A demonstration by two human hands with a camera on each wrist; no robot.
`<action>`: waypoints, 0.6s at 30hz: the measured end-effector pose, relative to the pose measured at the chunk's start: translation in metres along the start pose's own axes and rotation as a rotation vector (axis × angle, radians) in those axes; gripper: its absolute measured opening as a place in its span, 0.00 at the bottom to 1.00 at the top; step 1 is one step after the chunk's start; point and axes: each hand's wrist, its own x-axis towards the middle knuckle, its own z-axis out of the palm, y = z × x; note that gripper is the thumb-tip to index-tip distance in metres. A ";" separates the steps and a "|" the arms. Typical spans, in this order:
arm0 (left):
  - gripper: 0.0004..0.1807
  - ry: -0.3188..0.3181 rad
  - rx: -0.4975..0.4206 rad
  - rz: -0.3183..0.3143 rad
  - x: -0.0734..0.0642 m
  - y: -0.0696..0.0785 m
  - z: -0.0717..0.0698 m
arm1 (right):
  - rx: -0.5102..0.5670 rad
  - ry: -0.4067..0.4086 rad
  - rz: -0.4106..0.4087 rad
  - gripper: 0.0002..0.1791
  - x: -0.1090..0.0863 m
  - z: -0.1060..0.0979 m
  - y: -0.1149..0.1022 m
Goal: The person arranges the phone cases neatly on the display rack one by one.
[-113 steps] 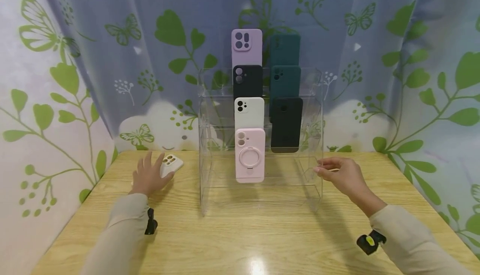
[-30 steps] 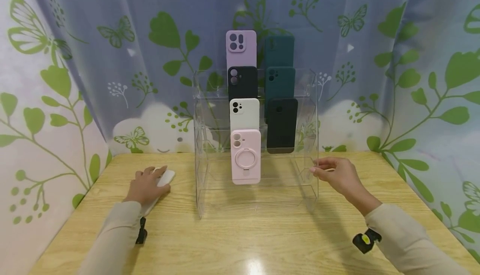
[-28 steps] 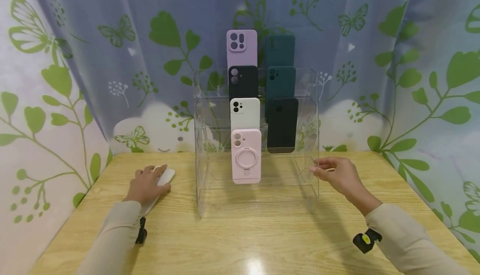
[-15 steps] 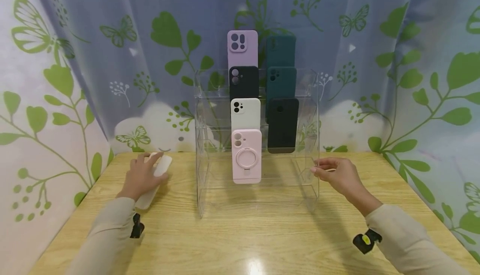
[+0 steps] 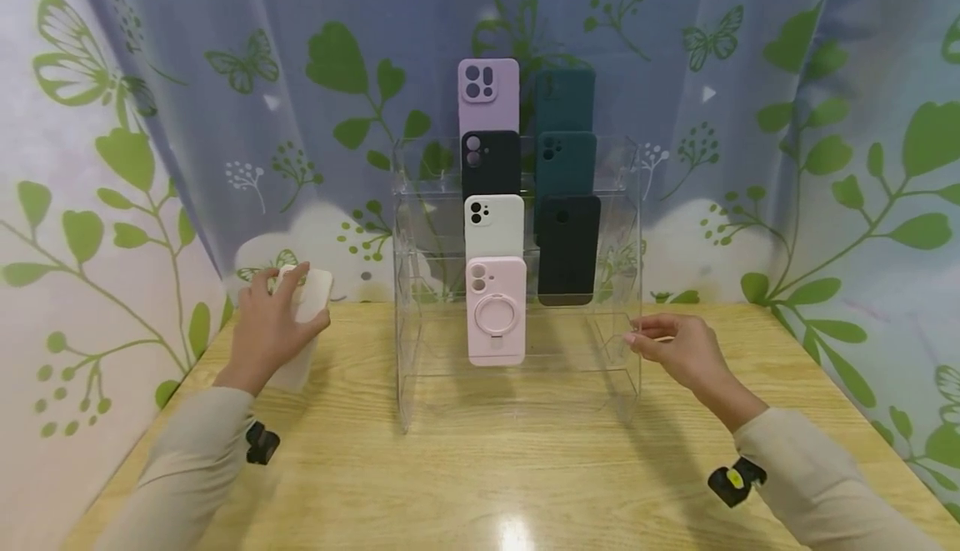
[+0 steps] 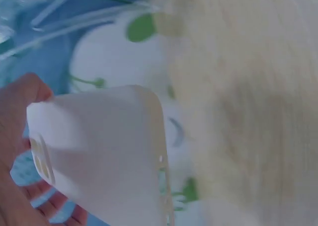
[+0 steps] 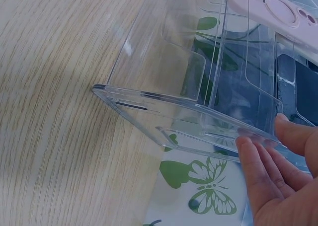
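My left hand (image 5: 266, 330) grips a cream-white phone case (image 5: 315, 291), held tilted above the left part of the table. In the left wrist view, the thumb and fingers hold the case (image 6: 104, 146) at its camera-cutout end. A clear acrylic tiered display stand (image 5: 517, 374) stands in the middle. My right hand (image 5: 682, 355) pinches the edge of its right side panel, seen close in the right wrist view. In the stand's left column are lilac (image 5: 489, 113), black (image 5: 491, 172), white (image 5: 495, 238) and pink (image 5: 497, 343) cases.
A second column on the stand holds two dark green cases (image 5: 566, 101) and a black one (image 5: 568, 255). The stand rests on a wood-grain table (image 5: 480, 484). A patterned curtain (image 5: 360, 1) with green leaves and butterflies hangs behind and along both sides.
The left hand has taken the cream-white case from the table and raised it, turning it more upright. The right hand keeps its hold on the stand, and the cases there have not moved.
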 end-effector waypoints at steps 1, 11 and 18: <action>0.36 0.012 -0.002 -0.009 0.001 0.005 -0.004 | -0.001 0.000 -0.001 0.27 0.000 0.000 0.000; 0.38 0.181 -0.004 -0.039 0.005 0.062 -0.049 | 0.009 -0.002 0.003 0.28 0.000 -0.001 -0.001; 0.38 0.219 0.002 0.021 0.004 0.112 -0.074 | 0.005 0.001 -0.006 0.27 0.001 0.000 0.000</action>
